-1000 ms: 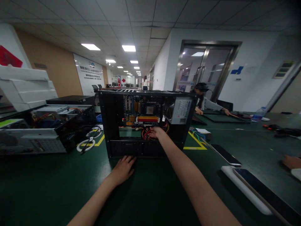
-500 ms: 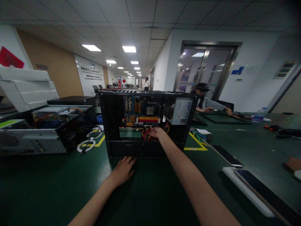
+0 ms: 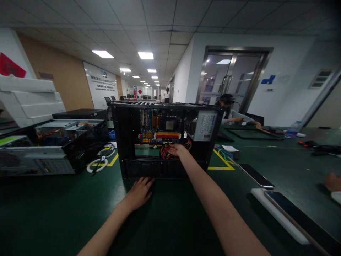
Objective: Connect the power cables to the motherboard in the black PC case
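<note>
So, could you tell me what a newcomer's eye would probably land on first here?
Probably the open black metal computer case standing mid-table, with its silver-grey power supply at upper right. Next, perhaps, the bare right hand at the bundle of red, yellow and black cables inside it. Left of it sits a second opened computer case, grey and black.

The black computer case [image 3: 142,169] is standing upright on the green table [image 3: 165,220] — its open side is facing the camera. Inside, a circuit board [image 3: 169,125] is showing in the upper middle, a silver power supply [image 3: 205,124] is sitting upper right, and red, yellow and black wires [image 3: 163,152] are bunching below the board.
</note>
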Demonstrator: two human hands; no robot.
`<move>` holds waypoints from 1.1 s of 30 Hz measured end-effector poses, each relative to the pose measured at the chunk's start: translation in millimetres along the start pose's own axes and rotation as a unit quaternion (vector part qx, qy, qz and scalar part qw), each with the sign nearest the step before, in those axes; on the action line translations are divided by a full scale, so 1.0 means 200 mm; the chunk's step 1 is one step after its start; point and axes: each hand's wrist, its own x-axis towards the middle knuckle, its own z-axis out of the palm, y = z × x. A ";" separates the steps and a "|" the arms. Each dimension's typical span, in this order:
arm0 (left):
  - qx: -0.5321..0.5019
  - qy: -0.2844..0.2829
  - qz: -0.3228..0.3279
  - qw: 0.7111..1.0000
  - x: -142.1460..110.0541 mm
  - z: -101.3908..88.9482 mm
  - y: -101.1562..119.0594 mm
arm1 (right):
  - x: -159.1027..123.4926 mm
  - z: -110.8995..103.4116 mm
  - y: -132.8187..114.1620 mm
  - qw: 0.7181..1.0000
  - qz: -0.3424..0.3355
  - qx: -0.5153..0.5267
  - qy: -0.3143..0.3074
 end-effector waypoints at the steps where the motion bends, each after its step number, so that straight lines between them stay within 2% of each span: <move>1: 0.000 -0.001 -0.001 1.000 0.00 0.00 0.00 | -0.01 0.00 0.00 1.000 0.001 0.001 -0.004; 7: -0.002 -0.001 0.000 1.000 0.00 0.00 0.00 | -0.07 0.02 -0.01 1.000 -0.003 -0.025 0.000; 12: 0.004 -0.001 0.004 1.000 0.00 0.00 0.00 | -0.13 0.03 0.01 0.996 -0.020 -0.087 -0.023; 16: 0.002 -0.007 -0.003 1.000 0.00 -0.02 0.02 | -0.14 0.02 0.01 0.992 -0.059 -0.107 0.033; 19: 0.000 -0.010 -0.002 1.000 0.00 -0.04 0.02 | -0.14 0.02 0.02 0.980 -0.123 -0.140 0.074; 22: 0.003 -0.006 0.001 1.000 0.00 -0.03 0.01 | -0.12 0.03 0.04 0.944 -0.204 -0.239 0.097; 26: 0.007 0.000 0.004 1.000 0.00 0.00 -0.01 | -0.08 0.05 0.07 0.862 -0.273 -0.420 0.081; 29: 0.012 -0.002 0.000 1.000 0.00 0.00 -0.01 | -0.06 0.06 0.09 0.813 -0.262 -0.519 0.036; 33: 0.008 -0.003 0.000 1.000 0.00 -0.01 0.00 | -0.07 0.07 0.10 0.759 -0.211 -0.615 -0.023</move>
